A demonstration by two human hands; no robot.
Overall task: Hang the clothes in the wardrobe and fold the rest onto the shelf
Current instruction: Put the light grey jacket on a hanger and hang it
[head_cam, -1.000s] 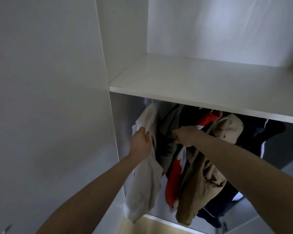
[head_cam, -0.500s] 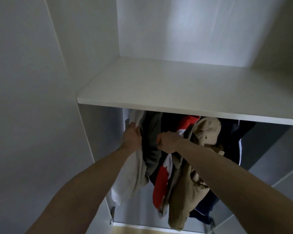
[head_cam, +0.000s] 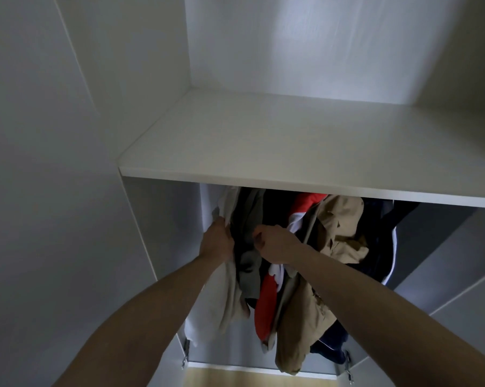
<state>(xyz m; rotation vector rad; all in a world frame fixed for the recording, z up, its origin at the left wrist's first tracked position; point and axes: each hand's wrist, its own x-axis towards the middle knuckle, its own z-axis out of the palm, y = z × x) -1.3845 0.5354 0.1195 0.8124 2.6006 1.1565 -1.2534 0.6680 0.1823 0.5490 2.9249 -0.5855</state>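
Observation:
Several garments hang close together below the white shelf [head_cam: 291, 141] of the wardrobe. My left hand [head_cam: 217, 241] grips the upper part of a pale beige garment [head_cam: 227, 300] at the far left. My right hand [head_cam: 274, 244] is curled round the dark grey-green garment [head_cam: 248, 272] beside it. To the right hang a red and white top [head_cam: 266, 303], a tan jacket [head_cam: 336, 227] and a dark navy jacket [head_cam: 386, 247]. The rail and hangers are hidden behind the shelf's front edge.
A white side panel [head_cam: 157, 219] bounds the hanging space on the left, with an open door [head_cam: 40, 191] beyond it. Metal hinges [head_cam: 186, 353] show low on both sides. A strip of wooden floor [head_cam: 252, 378] lies below.
The view has tilted up, showing more of the shelf. Both hands have stayed on the same garments, slightly higher under the shelf edge.

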